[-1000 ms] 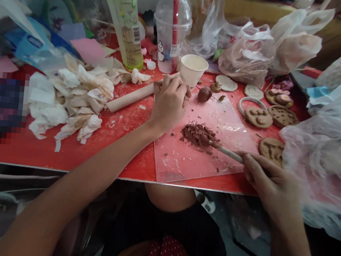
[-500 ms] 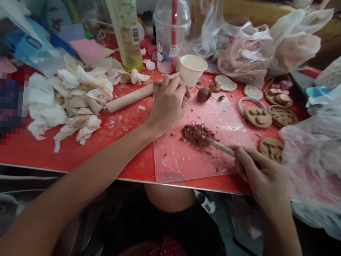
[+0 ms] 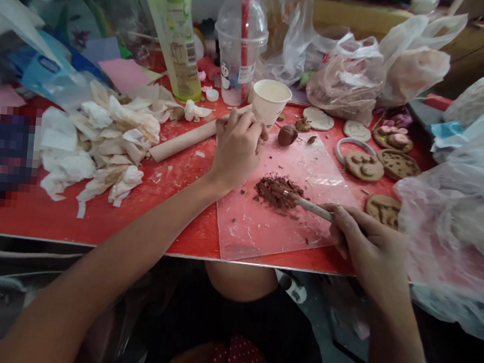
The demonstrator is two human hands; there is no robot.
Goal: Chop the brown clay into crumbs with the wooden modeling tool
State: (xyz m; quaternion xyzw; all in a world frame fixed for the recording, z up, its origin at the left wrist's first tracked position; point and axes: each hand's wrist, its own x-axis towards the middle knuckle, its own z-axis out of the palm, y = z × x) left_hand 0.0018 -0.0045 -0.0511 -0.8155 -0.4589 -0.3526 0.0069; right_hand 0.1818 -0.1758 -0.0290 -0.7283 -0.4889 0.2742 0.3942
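My right hand (image 3: 366,240) is closed around the pale handle of a slim clay tool (image 3: 316,209). Its tip reaches into a pile of dark brown clay crumbs (image 3: 273,189) on a clear plastic sheet (image 3: 246,232). My left hand (image 3: 239,147) has its fingers curled in, just in front of a white paper cup (image 3: 270,100) and over the far end of a pale roller (image 3: 190,138). Whatever lies under those fingers is hidden. A round brown clay lump (image 3: 287,134) sits behind the crumbs, right of the cup.
Crumpled tissues (image 3: 111,130) are heaped at left. A green bottle (image 3: 176,40) and a domed plastic cup (image 3: 236,56) stand at the back. Decorated clay discs (image 3: 364,166) and a white ring (image 3: 342,150) lie right, beside plastic bags (image 3: 460,206). The red table's front edge (image 3: 193,256) is close.
The view has shifted very slightly. Both hands stay in about the same places, and the tool's tip is still in the brown crumbs.
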